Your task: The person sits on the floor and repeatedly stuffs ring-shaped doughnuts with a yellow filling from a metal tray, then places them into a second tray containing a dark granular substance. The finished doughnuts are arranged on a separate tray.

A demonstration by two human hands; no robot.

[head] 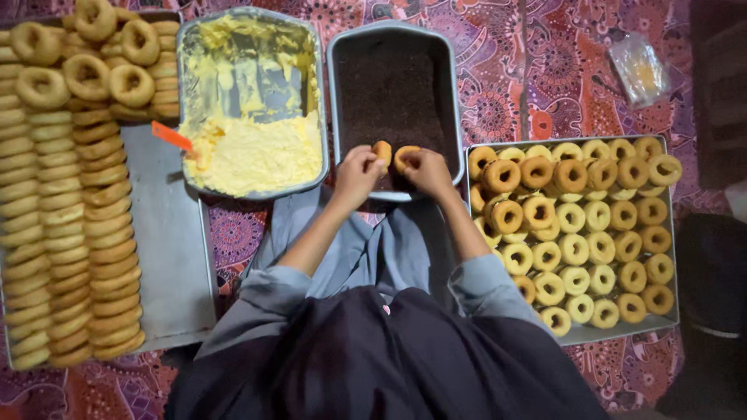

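My left hand (356, 176) holds a small golden doughnut (382, 151) upright over the near end of a grey tray of dark brown sprinkles (393, 93). My right hand (429, 172) holds a second doughnut (405, 156) beside it, the two rings close together over the sprinkles. Both forearms in grey-blue sleeves reach forward from my body at the bottom middle.
A metal tray of yellow cream (257, 148) with an orange-handled spatula (173, 137) stands left of the sprinkle tray. A big tray of plain stacked doughnuts (167, 233) fills the left. A tray of filled doughnuts (673, 233) lies right. A clear plastic bag (638, 68) rests on the patterned cloth.
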